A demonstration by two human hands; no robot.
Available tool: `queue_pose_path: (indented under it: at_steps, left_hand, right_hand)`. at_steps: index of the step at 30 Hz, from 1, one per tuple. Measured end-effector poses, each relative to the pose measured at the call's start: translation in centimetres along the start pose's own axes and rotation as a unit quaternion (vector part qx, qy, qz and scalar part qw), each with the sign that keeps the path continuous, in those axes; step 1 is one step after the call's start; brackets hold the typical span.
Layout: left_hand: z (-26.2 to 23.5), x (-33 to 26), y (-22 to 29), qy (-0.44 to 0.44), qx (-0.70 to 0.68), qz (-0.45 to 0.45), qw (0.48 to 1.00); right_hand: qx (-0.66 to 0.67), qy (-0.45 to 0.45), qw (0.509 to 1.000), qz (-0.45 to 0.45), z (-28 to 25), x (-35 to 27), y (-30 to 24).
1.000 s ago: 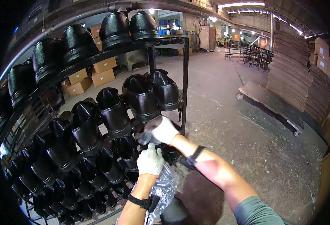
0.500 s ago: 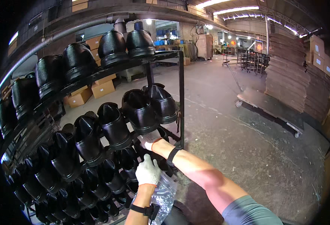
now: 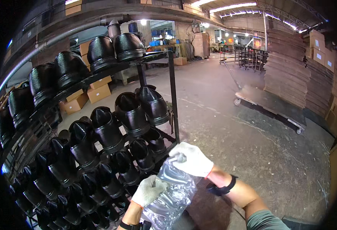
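Note:
In front of the rack, a clear plastic bag hangs between my two hands, partly crumpled. My left hand, in a white knit glove, is closed on the bag's left side. My right hand, gloved as well, pinches the bag's upper edge with its fingertips. A small greyish bit shows at those fingertips, too blurred to name. Left of the hands, the black metal rack bears rows of glossy black hollow pieces, with round collars and slanted, pointed openings. The nearest of these stand just beyond my hands, apart from them.
A flat trolley with a long handle stands on the floor at the right. Behind it rise tall stacks of flattened cardboard. Cardboard boxes sit behind the rack, and dark wheeled racks stand farther back.
My right hand has come back from beneath the rack's shelf toward me and now grips the bag's top. The bag is raised and spread more. My view has shifted slightly right.

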State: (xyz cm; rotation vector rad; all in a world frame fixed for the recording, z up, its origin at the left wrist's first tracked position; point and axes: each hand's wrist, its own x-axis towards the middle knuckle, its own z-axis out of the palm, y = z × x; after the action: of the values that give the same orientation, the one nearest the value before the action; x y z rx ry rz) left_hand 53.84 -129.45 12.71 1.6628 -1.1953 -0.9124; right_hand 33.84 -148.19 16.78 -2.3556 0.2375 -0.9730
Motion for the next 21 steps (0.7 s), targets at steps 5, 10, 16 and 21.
queue_pose_path:
  at_steps: [5, 10, 16, 21]
  left_hand:
    - [1.2, -0.5, 2.5, 0.026, 0.218, 0.128, 0.967]
    - [7.4, 4.9, 2.3, 0.107, 0.123, 0.313, 0.936]
    - [2.0, 6.8, 3.8, 0.220, 0.055, 0.141, 0.964]
    - [2.2, 16.0, 3.3, 0.234, 0.307, 0.044, 0.921]
  right_hand:
    - [-0.056, -0.183, 0.982, 0.000, -4.1, -3.9, 4.0]
    - [0.061, -0.066, 0.968, 0.235, -8.4, -7.1, 4.7]
    - [0.238, 0.295, 0.864, 0.330, -15.1, -16.4, 16.2]
    - [0.499, 0.211, 0.809, 0.226, -7.0, -7.1, 10.2]
